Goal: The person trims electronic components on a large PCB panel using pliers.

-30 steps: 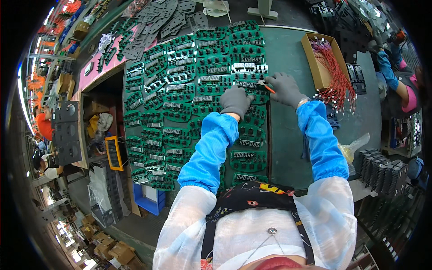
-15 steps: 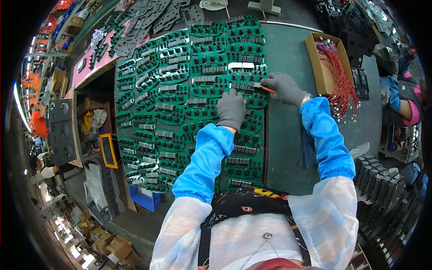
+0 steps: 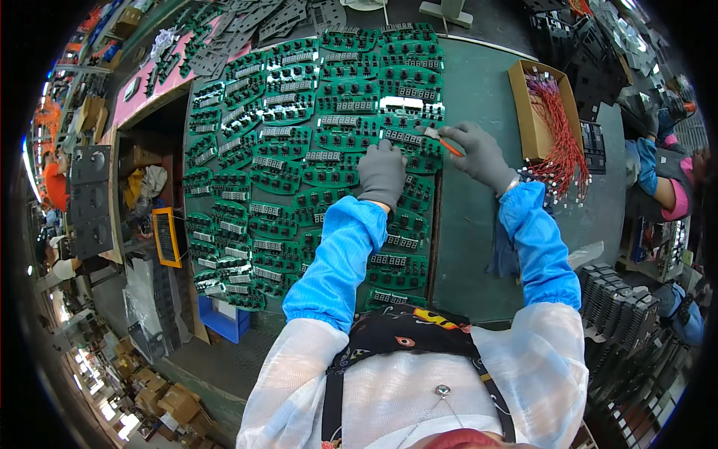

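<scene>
Green circuit boards [image 3: 283, 134] with digit displays and black buttons lie in columns across the left of the table. My left hand [image 3: 382, 173], in a grey glove, rests on them with its fingers bent together at the left end of one circuit board [image 3: 422, 153]. In my right hand [image 3: 479, 156], also gloved, is a small tool [image 3: 451, 147] with an orange handle and a pale, flat tip. That tip is over the upper right part of the same board; whether it touches cannot be made out. The board above carries a bright white display strip [image 3: 402, 102].
Right of the boards, a cardboard box [image 3: 517, 97] spills red wires [image 3: 557, 142] with white connectors. Grey panels [image 3: 278, 19] are piled at the far left. A blue bin [image 3: 224, 323] sits by the left side. Another person's arm [image 3: 649, 168] shows at the far right.
My right hand has shifted slightly, and the tool's tip has moved a little up and left of the display. My left hand stays at the board. The whole view has shifted a little.
</scene>
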The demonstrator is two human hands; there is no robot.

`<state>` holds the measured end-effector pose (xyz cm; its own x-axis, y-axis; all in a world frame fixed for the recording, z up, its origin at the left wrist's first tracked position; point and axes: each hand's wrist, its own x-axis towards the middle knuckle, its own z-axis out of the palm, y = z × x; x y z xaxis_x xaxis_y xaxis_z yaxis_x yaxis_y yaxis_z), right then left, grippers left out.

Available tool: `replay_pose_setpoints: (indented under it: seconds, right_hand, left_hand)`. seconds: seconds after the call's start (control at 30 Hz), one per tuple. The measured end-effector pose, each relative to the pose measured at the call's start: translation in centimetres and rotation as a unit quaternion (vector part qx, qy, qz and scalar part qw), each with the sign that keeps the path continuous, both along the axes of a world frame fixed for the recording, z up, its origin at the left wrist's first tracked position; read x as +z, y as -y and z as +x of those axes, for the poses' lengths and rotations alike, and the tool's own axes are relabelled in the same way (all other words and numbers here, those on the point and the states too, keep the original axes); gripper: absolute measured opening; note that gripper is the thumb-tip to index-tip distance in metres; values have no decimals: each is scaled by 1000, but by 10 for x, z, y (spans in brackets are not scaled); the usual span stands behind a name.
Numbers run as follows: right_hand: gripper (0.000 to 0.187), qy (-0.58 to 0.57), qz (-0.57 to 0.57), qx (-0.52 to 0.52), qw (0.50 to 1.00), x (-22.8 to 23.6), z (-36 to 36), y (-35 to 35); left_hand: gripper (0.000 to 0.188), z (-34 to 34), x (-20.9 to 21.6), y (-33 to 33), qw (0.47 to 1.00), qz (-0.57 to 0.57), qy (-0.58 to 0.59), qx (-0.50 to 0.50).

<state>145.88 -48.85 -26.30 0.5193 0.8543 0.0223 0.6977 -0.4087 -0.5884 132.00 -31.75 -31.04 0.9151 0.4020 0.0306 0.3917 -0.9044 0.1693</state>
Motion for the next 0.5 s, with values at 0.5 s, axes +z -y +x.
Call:
replay_pose_setpoints:
  seconds: [0.5]
  right_hand:
    - [49,95,-96,30,990,-15,-21,-11]
  left_hand:
    - [15,-2,-5,0,1000,-6,8,10]
